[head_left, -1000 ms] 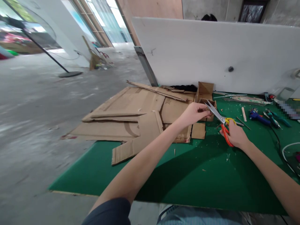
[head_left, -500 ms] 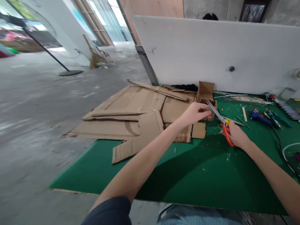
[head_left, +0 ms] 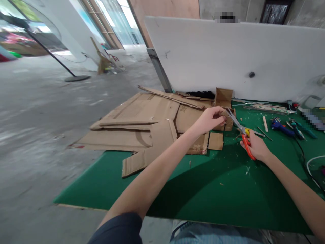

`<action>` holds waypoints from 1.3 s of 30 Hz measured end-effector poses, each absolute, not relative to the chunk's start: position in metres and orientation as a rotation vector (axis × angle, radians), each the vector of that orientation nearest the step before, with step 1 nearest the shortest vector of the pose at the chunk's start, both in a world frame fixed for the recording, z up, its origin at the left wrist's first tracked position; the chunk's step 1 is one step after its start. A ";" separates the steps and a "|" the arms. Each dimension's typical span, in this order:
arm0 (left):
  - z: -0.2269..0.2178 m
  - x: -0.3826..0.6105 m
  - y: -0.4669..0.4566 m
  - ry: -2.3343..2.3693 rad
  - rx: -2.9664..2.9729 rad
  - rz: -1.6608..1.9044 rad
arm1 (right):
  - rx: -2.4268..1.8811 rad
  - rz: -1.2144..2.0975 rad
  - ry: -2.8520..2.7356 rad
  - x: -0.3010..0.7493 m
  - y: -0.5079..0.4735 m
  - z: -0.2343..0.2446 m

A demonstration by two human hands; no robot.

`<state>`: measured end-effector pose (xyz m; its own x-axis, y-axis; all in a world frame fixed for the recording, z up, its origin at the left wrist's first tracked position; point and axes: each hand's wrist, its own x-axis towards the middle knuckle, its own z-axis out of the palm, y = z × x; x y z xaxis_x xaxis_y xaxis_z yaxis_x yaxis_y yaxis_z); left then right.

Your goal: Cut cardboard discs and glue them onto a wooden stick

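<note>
Green worktop (head_left: pixel 215 203), smooth, bears flat, creased cardboard sheets (head_left: pixel 162 135) towards the left. A cardboard box (head_left: pixel 229 126), flap raised, stands behind the left hand (head_left: pixel 211 118) (contents not visible). Right hand (head_left: pixel 257 145) grips steel-bladed scissors (head_left: pixel 240 126) above the worktop; left hand pinches a small brown piece (head_left: pixel 223 114) beside the blade tips.

Scuffed grey floor (head_left: pixel 38 162), green-topped table (head_left: pixel 88 189), white panel (head_left: pixel 203 54) behind it, grey wall (head_left: pixel 254 12), daylight (head_left: pixel 128 15) at upper left
</note>
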<state>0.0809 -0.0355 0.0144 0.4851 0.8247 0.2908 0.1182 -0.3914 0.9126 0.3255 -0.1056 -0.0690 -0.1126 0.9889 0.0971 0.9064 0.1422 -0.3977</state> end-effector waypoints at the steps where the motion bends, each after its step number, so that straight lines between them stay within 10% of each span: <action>1: 0.015 0.081 -0.036 0.792 1.821 0.969 | -1.839 0.337 -2.104 0.325 -0.106 -0.068; 39: 0.016 0.077 -0.036 0.943 2.093 0.900 | -1.904 0.304 -2.118 0.332 -0.098 -0.069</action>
